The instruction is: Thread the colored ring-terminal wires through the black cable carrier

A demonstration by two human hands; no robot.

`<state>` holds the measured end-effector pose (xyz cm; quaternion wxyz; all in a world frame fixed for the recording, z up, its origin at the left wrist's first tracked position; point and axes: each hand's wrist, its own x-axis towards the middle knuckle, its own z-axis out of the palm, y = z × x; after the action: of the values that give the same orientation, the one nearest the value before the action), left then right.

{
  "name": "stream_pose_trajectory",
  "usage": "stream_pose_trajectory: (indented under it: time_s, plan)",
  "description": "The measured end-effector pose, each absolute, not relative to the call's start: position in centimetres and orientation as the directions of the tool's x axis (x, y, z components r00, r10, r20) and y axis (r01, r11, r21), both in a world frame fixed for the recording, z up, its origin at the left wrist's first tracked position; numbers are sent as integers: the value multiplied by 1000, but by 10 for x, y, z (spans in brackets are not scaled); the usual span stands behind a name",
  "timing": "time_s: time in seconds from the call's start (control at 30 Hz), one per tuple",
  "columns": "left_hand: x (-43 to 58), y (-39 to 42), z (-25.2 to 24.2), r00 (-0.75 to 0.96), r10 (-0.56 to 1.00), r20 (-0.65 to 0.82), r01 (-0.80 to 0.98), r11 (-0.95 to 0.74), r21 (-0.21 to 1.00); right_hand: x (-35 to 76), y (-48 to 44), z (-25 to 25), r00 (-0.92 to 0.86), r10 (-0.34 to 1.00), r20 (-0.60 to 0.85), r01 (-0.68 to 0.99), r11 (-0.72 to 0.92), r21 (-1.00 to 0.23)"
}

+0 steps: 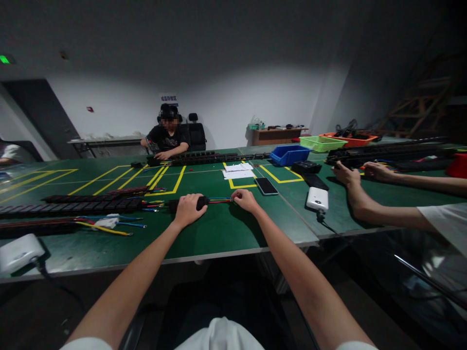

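Between hands (190, 210) (245, 200), coloured wires (219, 200); black piece (174, 206) partly hidden under left.

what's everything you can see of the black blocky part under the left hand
The black blocky part looks matt, its material unclear. It lies on the green tabletop, the person's left hand gripping it from above and hiding its middle. Thin coloured wires, red and blue among them, stretch from its right end to the right hand, pinched near their tips.
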<state>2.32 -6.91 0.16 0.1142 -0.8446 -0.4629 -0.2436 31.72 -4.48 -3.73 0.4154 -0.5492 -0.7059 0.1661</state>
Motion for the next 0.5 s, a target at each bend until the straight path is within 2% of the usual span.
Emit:
stream_pose_trajectory:
  time_s: [0.3,0.5]
  plan:
    - [24,-69,0,447,732,514,843,-537,32,315,-44,-38,-53,908,415,605,360,-710]
    - [23,-69,0,448,732,512,841,-539,35,314,-48,-35,-87,904,419,631,375,-679]
